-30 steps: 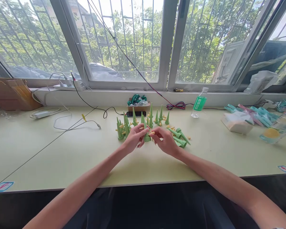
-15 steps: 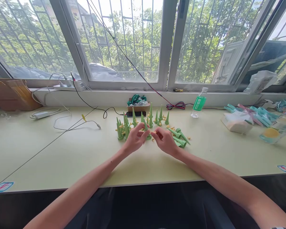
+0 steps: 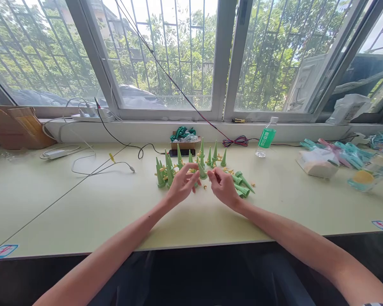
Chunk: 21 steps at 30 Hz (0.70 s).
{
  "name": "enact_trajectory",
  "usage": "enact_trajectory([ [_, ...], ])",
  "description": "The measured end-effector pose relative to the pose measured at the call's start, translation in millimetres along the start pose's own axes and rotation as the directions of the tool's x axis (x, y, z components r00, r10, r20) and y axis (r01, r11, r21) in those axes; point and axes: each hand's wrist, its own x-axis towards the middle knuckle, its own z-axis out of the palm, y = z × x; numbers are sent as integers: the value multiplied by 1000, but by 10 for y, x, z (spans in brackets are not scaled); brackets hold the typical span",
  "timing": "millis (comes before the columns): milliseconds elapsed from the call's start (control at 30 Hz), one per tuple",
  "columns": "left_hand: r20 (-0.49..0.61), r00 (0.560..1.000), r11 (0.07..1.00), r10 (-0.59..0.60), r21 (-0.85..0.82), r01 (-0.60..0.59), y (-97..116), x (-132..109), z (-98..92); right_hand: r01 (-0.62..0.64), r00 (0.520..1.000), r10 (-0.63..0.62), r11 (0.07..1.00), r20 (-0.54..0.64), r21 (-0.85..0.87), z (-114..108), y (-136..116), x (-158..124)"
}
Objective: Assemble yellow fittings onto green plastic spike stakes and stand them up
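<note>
My left hand [image 3: 183, 183] is closed on a green plastic cone [image 3: 202, 172], which tilts with its wide ribbed base toward my right hand. My right hand [image 3: 222, 185] is pinched just right of that base; what its fingertips hold, if anything, is too small to make out. Several green cones [image 3: 169, 172] with yellow pegs at their sides stand upright behind and left of my left hand. Loose green cones [image 3: 242, 190] lie beside my right hand. A small yellow peg [image 3: 205, 187] rests on the table between the hands.
Behind the cones lie a black phone [image 3: 181, 152] and a small box of green wrapping [image 3: 184, 135]. A bottle with a green label [image 3: 267, 138] stands at the back right. White cables [image 3: 98, 170] cross the left of the table [image 3: 115, 221]. A white box [image 3: 317, 163] sits at right.
The cone in my left hand has turned from nearly upright to tilted, with its base nearer my right hand. My right hand has shifted slightly right, away from the left fingers.
</note>
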Motion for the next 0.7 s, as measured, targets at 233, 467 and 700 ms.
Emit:
enact_trajectory([
  [233,34,981,974,-192,-113,195,28,39,-15,69,997,-70,997,17,16,-5,25,-19],
  [467,181,910,918,-372,-71,390,25,35,-47,144,988,-145,989,50,18,1,40,-32],
  [700,266,882,897,-389,-111,429,58,42,-50,152,987,-153,988,52,32,-7,27,-20],
])
